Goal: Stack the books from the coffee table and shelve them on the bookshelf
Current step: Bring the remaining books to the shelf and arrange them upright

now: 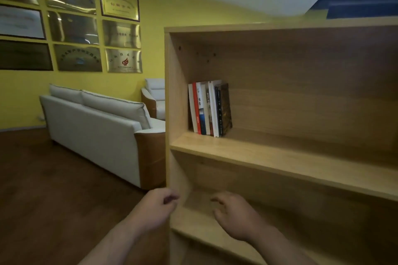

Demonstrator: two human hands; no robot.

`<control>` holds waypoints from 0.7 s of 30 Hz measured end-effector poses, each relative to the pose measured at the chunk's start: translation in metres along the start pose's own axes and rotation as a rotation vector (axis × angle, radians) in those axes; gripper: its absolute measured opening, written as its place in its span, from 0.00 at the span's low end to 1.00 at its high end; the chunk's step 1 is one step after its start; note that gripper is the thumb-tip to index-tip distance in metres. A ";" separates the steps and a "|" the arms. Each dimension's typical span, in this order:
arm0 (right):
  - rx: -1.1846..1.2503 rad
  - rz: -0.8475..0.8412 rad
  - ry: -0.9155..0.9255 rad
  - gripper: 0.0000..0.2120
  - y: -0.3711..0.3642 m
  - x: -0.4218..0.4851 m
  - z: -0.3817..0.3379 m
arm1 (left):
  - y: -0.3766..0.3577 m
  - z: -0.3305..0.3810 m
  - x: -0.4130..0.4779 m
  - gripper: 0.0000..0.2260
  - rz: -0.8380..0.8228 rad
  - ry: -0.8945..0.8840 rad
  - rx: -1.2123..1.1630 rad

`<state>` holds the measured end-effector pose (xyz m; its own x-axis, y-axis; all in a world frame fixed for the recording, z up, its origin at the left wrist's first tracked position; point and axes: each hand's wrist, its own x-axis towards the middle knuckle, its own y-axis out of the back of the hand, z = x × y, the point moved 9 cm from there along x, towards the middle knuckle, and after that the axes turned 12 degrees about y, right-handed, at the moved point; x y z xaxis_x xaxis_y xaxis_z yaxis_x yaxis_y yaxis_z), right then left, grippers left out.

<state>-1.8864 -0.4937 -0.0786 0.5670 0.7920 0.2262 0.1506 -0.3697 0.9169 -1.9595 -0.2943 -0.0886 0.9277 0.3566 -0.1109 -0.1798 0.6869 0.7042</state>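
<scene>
Wooden bookshelf (280,157) | books (210,109) upright, upper shelf | fingers (217,199) well below, apart

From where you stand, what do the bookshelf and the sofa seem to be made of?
Bookshelf: light wood or wood-look laminate, matte; grain lines show. Sofa: smooth cream upholstery, perhaps leather or imitation, with tan side panels; soft sheen, piped seams.

books (210,108) crowd shelf's left end, open room rightward
</scene>
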 end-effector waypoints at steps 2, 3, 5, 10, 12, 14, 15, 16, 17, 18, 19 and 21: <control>0.052 -0.138 -0.033 0.19 -0.047 -0.019 -0.003 | -0.015 -0.030 -0.023 0.08 -0.006 0.039 0.057; 0.069 -0.198 -0.046 0.18 -0.069 -0.028 -0.005 | -0.024 -0.047 -0.034 0.08 -0.020 0.071 0.073; 0.118 -0.306 -0.080 0.18 -0.112 -0.044 -0.008 | -0.044 -0.082 -0.050 0.07 -0.093 0.150 0.110; 0.165 -0.495 -0.102 0.15 -0.212 -0.065 -0.020 | -0.083 -0.168 -0.071 0.13 -0.236 0.331 0.143; 0.195 -0.561 -0.111 0.13 -0.248 -0.064 -0.023 | -0.096 -0.203 -0.075 0.12 -0.278 0.414 0.122; 0.221 -0.627 -0.140 0.12 -0.284 -0.058 -0.022 | -0.110 -0.239 -0.079 0.11 -0.329 0.509 0.126; 0.230 -0.667 -0.153 0.12 -0.304 -0.054 -0.020 | -0.119 -0.255 -0.080 0.11 -0.366 0.533 0.176; 0.230 -0.703 -0.163 0.12 -0.323 -0.051 -0.021 | -0.127 -0.268 -0.081 0.11 -0.405 0.537 0.255; 0.226 -0.728 -0.179 0.13 -0.341 -0.046 -0.021 | -0.134 -0.281 -0.081 0.11 -0.446 0.529 0.349; 0.238 -0.737 -0.200 0.14 -0.359 -0.040 -0.021 | -0.141 -0.290 -0.080 0.11 -0.489 0.512 0.437; 0.275 -0.745 -0.223 0.14 -0.377 -0.035 -0.023 | -0.146 -0.298 -0.079 0.11 -0.529 0.498 0.504; 0.325 -0.788 -0.275 0.14 -0.409 -0.030 -0.026 | -0.152 -0.310 -0.071 0.11 -0.614 0.500 0.512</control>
<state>-1.9863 -0.3535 -0.4518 0.3697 0.7451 -0.5552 0.7767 0.0801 0.6247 -2.0998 -0.2278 -0.4052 0.5430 0.3370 -0.7692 0.5695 0.5254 0.6322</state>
